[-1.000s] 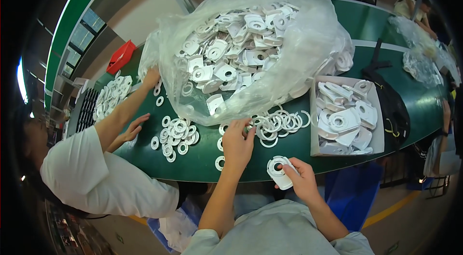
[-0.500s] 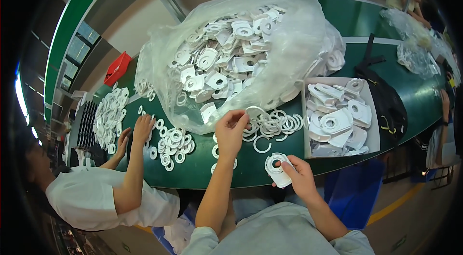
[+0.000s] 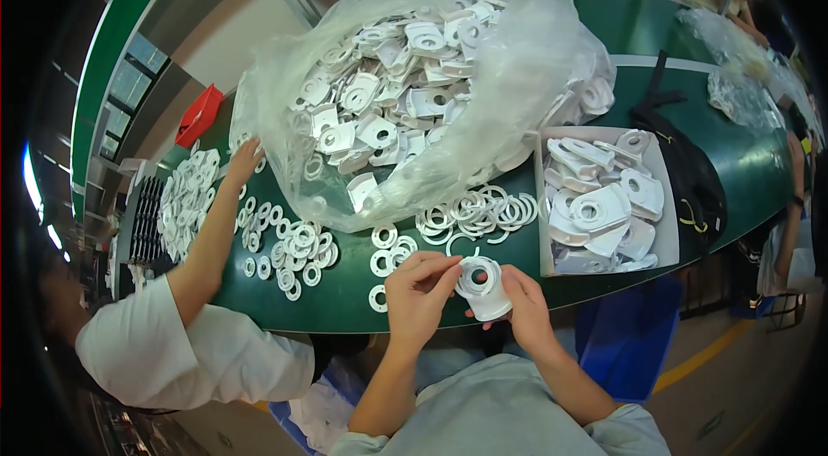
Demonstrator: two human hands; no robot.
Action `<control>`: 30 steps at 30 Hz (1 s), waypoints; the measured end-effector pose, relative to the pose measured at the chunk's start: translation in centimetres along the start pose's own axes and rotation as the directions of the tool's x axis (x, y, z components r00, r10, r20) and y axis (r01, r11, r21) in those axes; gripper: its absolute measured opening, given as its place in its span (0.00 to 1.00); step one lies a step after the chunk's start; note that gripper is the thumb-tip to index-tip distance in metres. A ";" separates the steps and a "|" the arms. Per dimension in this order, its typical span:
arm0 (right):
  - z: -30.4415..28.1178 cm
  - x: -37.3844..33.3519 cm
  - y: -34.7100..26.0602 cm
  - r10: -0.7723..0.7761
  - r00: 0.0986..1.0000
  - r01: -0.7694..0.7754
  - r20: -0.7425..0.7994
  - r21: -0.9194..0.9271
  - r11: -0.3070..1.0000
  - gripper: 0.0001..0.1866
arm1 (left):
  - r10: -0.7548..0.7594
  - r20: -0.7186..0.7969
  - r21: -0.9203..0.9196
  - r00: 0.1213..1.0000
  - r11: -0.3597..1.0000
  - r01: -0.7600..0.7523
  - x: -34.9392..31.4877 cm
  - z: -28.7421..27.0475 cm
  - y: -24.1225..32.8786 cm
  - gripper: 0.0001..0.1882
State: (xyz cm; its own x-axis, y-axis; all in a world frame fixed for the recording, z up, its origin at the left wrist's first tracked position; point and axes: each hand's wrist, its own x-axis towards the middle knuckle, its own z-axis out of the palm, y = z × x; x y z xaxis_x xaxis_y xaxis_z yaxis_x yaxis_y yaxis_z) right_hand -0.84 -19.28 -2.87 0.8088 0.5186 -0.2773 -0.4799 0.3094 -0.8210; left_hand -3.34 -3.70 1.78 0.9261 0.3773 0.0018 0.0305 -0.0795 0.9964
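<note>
My right hand (image 3: 528, 308) grips a white plastic part (image 3: 492, 305) with a round collar and a hole, held above the table's near edge. My left hand (image 3: 419, 294) pinches a thin white open ring (image 3: 468, 264) against the upper left of that collar. Fingertips hide part of the ring, so I cannot tell how far it is seated. Just beyond my hands lies a pile of similar open rings (image 3: 483, 213). Flat white washers (image 3: 384, 237) lie past my left hand.
A white box (image 3: 545, 232) of similar parts stands right, beside a black bag (image 3: 690, 184). Behind is a large clear plastic bag (image 3: 535, 50) full of parts. At left a co-worker's arm (image 3: 207, 232) reaches over washer piles (image 3: 302, 249). A blue bin (image 3: 625, 339) is below right.
My left hand has brought the open ring from the pile down to the part. My right hand has tilted the part and shifted slightly left. The co-worker's arm has reached farther out.
</note>
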 end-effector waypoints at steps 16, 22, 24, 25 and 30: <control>0.6 -0.1 0.7 -0.036 0.999 0.036 0.003 0.022 0.999 0.17 | -0.158 -0.074 -0.172 0.985 0.975 0.144 -0.9 -1.7 -1.5 0.13; 0.3 -0.3 0.0 -0.069 0.991 0.070 -0.113 0.003 0.998 0.15 | -0.202 -0.144 -0.086 0.969 0.978 0.191 -1.0 -1.6 -2.5 0.09; -0.5 -0.6 -0.1 -0.098 0.978 0.098 -0.184 -0.014 0.995 0.15 | -0.233 -0.131 0.187 0.963 0.949 0.255 -1.2 -0.7 -2.3 0.07; -0.7 -0.8 -0.4 -0.114 0.973 0.113 -0.200 -0.016 0.993 0.15 | -0.221 -0.132 0.338 0.966 0.907 0.253 -1.3 -0.6 -2.2 0.08; -1.3 -1.3 0.2 -0.092 0.977 0.092 -0.194 -0.014 0.996 0.15 | 0.072 -0.056 0.822 0.996 0.570 0.005 -1.7 -1.6 -2.9 0.10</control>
State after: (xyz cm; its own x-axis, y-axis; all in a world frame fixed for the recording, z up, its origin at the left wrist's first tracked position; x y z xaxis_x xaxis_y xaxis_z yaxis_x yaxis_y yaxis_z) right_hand -1.48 -20.96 -3.33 0.9002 0.3231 -0.2919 -0.3992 0.3447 -0.8496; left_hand -5.58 -2.67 -0.96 0.9034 0.4216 0.0786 0.3307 -0.8016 0.4980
